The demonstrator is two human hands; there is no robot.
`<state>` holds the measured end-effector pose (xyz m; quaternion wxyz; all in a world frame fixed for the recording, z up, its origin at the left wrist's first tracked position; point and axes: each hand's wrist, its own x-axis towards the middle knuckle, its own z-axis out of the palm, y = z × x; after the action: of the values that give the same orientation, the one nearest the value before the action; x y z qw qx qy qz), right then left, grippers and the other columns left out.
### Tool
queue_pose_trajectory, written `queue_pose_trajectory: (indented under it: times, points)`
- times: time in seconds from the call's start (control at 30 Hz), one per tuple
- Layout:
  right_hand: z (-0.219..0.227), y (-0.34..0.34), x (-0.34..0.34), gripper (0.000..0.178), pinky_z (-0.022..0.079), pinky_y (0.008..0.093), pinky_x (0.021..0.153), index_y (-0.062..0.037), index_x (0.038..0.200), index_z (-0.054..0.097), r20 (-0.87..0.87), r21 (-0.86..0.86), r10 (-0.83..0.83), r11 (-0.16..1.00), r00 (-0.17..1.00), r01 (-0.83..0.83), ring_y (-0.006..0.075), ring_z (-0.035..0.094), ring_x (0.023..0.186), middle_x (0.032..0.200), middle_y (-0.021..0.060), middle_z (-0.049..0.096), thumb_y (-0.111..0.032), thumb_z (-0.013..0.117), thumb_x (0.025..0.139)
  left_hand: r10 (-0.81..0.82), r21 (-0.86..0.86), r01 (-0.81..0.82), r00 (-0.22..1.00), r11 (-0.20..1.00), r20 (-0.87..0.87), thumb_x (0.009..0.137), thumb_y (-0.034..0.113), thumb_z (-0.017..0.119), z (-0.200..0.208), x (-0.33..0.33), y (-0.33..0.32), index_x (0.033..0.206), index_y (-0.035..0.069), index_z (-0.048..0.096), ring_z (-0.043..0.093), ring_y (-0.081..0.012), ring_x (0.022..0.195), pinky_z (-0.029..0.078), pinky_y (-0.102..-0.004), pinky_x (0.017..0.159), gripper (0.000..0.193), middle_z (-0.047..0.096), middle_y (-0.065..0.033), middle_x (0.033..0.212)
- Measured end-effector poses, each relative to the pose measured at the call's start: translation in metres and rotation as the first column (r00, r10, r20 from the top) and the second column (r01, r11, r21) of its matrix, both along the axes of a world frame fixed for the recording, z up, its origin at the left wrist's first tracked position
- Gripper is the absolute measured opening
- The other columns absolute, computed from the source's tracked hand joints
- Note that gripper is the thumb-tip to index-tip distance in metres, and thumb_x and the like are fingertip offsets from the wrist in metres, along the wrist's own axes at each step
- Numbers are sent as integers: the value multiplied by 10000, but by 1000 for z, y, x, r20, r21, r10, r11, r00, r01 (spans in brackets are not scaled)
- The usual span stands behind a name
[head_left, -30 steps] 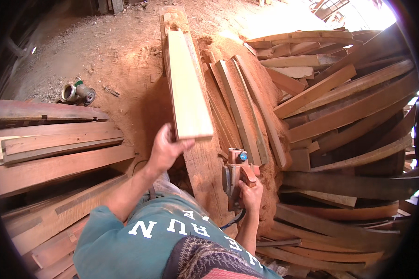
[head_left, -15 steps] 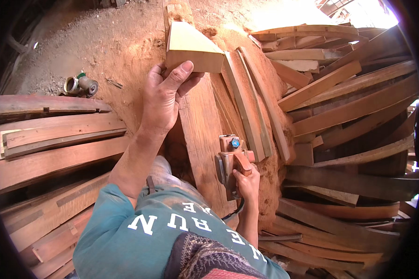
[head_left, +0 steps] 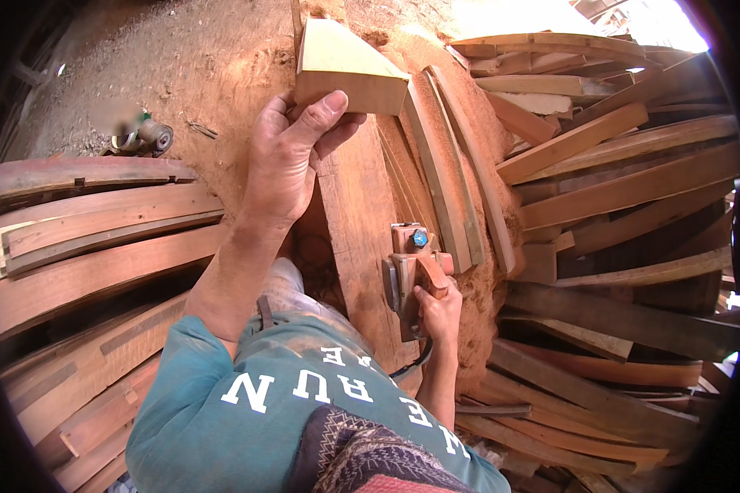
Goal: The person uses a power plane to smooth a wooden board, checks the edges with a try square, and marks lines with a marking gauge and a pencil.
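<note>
My left hand [head_left: 292, 148] grips the near end of a pale wooden block [head_left: 349, 62], thumb on its end face and fingers tucked beneath. The block's light upper face slants and faces me. Lower and to the right, my right hand [head_left: 440, 311] is closed round the handle of an electric planer [head_left: 409, 283], which has a blue knob at its front and a dark cord at its rear. That planer rests on or just over a long wooden plank [head_left: 355, 222]; its sole is hidden.
Long boards [head_left: 436, 164] lie in sawdust just right of the plank. Curved timbers [head_left: 633, 177] are piled along the right side, and more stacked timbers [head_left: 107, 271] fill the left. A small round power tool [head_left: 152, 135] sits on the dusty ground beyond the left stack.
The block has shifted slightly up and right in my left hand's grip. My right hand still holds the planer, which sits almost where it was. The view has tilted a little.
</note>
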<state>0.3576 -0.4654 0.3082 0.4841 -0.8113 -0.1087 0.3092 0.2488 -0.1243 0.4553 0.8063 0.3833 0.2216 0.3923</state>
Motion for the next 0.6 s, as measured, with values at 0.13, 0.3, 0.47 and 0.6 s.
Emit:
queue_pose_trajectory:
  times: [0.13,0.3,0.47,0.6]
  points:
    - [-2,-3,-2,298,442,260,510,25,1184,702,-74,24,-56,998,996,58,79,557,575,811,2,657,-4,799,903,-280,-115,268,954,956,-107,1047,347,751,-26,-39,-4,1316,-25,576,714,-211,1109,643,-365,981,492,688,-134,1231]
    - [6,2,-6,355,509,294,656,38,1246,727,-51,-89,-53,995,997,48,103,622,741,943,25,728,-33,788,903,-337,-261,216,653,941,-678,1077,403,709,-194,-64,-77,1354,-65,553,653,-186,1135,581,-367,994,566,683,-149,1262]
    - [-20,-21,-8,345,551,307,780,35,1238,722,-32,-64,-76,995,997,74,127,676,869,1019,45,745,-19,797,905,-303,-149,346,451,926,-840,1071,359,662,-296,-65,-103,1328,-89,590,702,-310,1196,538,-441,1043,522,721,-248,1303]
    - [-29,-17,-17,356,556,319,827,35,1261,716,14,-9,-10,1000,1000,10,145,690,920,1066,62,750,7,803,917,-278,-67,708,187,703,-942,1040,334,672,-344,-75,-85,1444,-70,581,671,-366,1285,498,-453,1127,578,709,-254,1350]
